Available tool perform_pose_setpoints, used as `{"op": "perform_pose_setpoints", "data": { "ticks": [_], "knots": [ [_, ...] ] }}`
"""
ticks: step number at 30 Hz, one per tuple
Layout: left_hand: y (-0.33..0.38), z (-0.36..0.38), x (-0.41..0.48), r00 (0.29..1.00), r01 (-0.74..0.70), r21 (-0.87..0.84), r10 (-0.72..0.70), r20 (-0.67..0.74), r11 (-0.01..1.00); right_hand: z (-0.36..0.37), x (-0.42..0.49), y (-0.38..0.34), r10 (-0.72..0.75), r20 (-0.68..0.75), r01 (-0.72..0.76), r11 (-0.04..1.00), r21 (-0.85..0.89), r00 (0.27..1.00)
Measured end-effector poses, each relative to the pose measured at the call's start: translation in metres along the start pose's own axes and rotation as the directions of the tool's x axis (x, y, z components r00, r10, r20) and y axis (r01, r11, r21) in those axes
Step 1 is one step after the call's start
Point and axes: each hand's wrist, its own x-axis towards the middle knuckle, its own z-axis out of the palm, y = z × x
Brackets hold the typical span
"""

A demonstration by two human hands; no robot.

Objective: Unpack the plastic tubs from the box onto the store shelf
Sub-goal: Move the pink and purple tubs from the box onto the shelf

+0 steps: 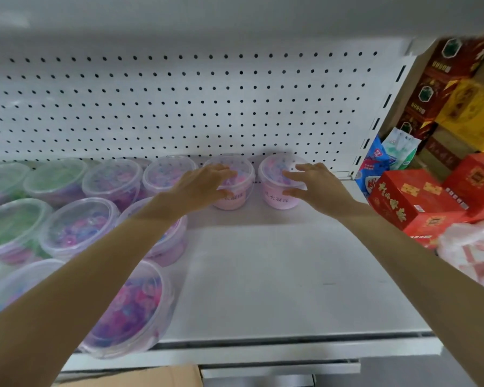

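Head view: left hand (204,185) and right hand (316,185), fingers spread open, rest on left pink tub (234,201) and right pink tub (274,198) near the pegboard (179,107), where a hard shove could topple either.

The white metal shelf (263,275) carries rows of clear-lidded plastic tubs on its left half: green-filled tubs (53,177) at the far left, purple-filled tubs (129,305) beside them. Two pink tubs (277,202) stand near the pegboard back (179,107).
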Motion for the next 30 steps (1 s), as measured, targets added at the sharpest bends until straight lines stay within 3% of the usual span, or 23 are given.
{"op": "perform_pose_setpoints", "data": {
  "ticks": [11, 22, 30],
  "knots": [
    [0.005, 0.002, -0.003, 1.000, 0.006, 0.032, -0.006, 0.000, 0.999, -0.005, -0.002, -0.006, 0.011, 0.086, -0.015, 0.999, 0.045, 0.996],
    [0.008, 0.005, -0.018, 0.999, -0.048, 0.155, 0.048, 0.006, 0.987, -0.017, -0.016, -0.027, 0.009, 0.203, 0.042, 0.968, -0.248, 0.979],
    [0.040, -0.017, -0.076, 0.999, 0.033, 0.186, -0.037, 0.015, 0.982, -0.038, -0.083, -0.058, -0.014, 0.290, 0.119, 0.930, -0.348, 0.957]
  ]
}}
